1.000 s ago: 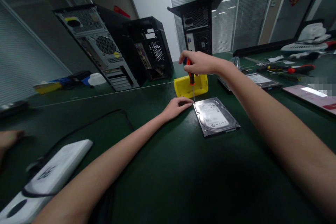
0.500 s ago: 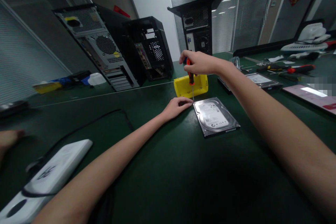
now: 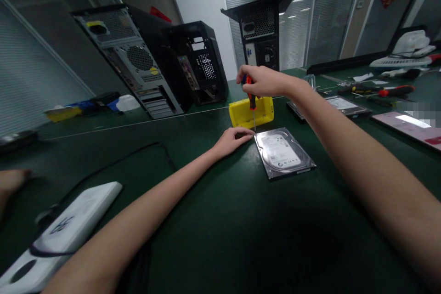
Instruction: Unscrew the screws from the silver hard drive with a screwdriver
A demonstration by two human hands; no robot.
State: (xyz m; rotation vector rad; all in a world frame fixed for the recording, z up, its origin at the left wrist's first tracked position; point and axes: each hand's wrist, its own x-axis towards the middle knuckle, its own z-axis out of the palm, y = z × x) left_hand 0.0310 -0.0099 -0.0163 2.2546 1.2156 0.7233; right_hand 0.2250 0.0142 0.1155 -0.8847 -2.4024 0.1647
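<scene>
A silver hard drive (image 3: 280, 151) with a white label lies flat on the green tabletop (image 3: 220, 229). My right hand (image 3: 263, 80) is wrapped round the red-and-black handle of a screwdriver (image 3: 252, 101), held upright. Its thin shaft points down to the drive's far left corner; the tip's exact seat is too small to make out. At that same corner my left hand (image 3: 231, 141) rests on the table, thumb and forefinger pinched together at the drive's edge beside the screwdriver tip. Just behind stands a yellow plastic tray (image 3: 241, 114), tilted up with its inside towards me.
Computer cases (image 3: 138, 59) stand along the back. On the right lie a second hard drive (image 3: 344, 104), pliers and screwdrivers (image 3: 382, 90) and a pink tablet-like slab (image 3: 406, 126). A white power strip (image 3: 76, 220) with a black cable is at left, near another person's hand (image 3: 14, 180).
Both hands, the screwdriver and the hard drive keep almost the same places. The whole view has shifted very slightly.
</scene>
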